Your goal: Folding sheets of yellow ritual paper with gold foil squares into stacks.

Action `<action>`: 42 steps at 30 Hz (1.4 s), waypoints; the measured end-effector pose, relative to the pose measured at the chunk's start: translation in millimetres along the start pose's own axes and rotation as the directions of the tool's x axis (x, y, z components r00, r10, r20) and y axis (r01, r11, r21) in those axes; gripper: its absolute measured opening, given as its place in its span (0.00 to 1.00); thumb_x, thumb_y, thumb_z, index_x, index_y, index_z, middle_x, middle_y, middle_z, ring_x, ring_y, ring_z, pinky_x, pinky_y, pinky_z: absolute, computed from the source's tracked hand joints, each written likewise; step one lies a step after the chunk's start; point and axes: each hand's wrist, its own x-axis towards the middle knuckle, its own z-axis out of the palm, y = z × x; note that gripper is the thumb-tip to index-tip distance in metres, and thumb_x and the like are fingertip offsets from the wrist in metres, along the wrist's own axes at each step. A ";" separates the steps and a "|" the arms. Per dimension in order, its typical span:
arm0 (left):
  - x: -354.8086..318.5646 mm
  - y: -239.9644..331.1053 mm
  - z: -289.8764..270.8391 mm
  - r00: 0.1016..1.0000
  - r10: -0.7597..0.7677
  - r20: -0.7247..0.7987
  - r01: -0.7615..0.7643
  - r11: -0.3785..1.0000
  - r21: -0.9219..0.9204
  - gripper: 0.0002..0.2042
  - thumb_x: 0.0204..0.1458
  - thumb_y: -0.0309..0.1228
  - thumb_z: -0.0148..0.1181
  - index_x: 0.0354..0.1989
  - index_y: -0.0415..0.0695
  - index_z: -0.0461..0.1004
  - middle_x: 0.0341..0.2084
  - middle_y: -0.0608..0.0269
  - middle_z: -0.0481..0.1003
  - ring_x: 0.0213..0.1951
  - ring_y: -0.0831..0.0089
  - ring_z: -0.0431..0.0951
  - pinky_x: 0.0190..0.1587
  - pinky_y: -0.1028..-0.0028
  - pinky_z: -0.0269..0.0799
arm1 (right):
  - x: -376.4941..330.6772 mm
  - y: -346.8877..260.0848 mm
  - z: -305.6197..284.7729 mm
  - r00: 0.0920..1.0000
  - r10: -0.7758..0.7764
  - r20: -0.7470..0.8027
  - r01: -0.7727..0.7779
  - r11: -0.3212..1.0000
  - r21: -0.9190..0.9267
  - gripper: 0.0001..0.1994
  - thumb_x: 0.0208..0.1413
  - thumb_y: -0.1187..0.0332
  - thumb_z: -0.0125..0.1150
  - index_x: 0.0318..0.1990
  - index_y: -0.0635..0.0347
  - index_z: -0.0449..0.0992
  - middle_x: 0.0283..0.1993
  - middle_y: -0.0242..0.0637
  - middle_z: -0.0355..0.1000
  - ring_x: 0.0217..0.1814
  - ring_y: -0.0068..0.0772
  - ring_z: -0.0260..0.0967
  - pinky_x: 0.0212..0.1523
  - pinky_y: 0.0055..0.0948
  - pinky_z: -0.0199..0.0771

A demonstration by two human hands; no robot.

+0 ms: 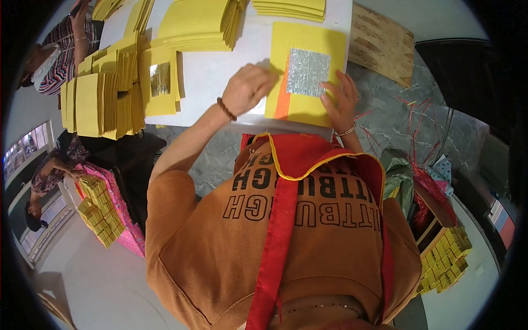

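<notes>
A yellow sheet of paper (308, 34) lies at the right end of the white table in front of me. A silver foil square (309, 72) sits on its middle, and an orange strip (282, 104) runs down along the foil's left side. My left hand (250, 91) is closed at the sheet's left edge, its fingers curled together beside the orange strip; whether anything is in them is hidden. With fingers apart, my right hand (342, 99) rests on the sheet's right side, fingertips at the foil's lower right corner.
Stacks of yellow paper (192, 25) line the table's (206, 77) far side and left. A gold-foil sheet (160, 80) lies left. Two people (60, 49) are at the left, one beside a pink-covered box (124, 212) of yellow bundles. More yellow bundles (446, 258) stand right, behind me.
</notes>
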 end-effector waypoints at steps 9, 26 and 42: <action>-31.7 26.3 15.9 0.967 0.194 0.166 -0.215 0.969 0.124 0.14 0.44 0.32 0.59 0.40 0.41 0.72 0.35 0.59 0.72 0.39 0.65 0.70 0.40 0.68 0.66 | -3.1 8.5 5.7 0.997 -0.002 0.072 0.002 1.000 0.006 0.10 0.41 0.63 0.64 0.34 0.48 0.78 0.55 0.35 0.64 0.58 0.40 0.57 0.56 0.36 0.54; -13.7 -1.7 12.5 0.815 -0.402 0.418 0.576 0.644 -0.503 0.10 0.52 0.34 0.55 0.36 0.41 0.76 0.21 0.71 0.73 0.23 0.86 0.68 0.25 0.84 0.63 | -2.1 15.8 -3.4 0.936 0.257 0.241 -0.347 0.791 0.503 0.28 0.62 0.54 0.23 0.44 0.63 0.71 0.61 0.40 0.57 0.63 0.36 0.52 0.62 0.33 0.46; -8.1 -5.4 9.8 0.810 -0.373 0.454 0.581 0.620 -0.527 0.10 0.53 0.33 0.53 0.35 0.40 0.75 0.18 0.75 0.70 0.21 0.89 0.63 0.23 0.85 0.58 | 2.2 22.2 -12.7 0.951 -0.069 0.302 0.024 0.988 0.150 0.33 0.36 0.60 0.66 0.54 0.56 0.64 0.61 0.41 0.56 0.63 0.44 0.50 0.61 0.38 0.47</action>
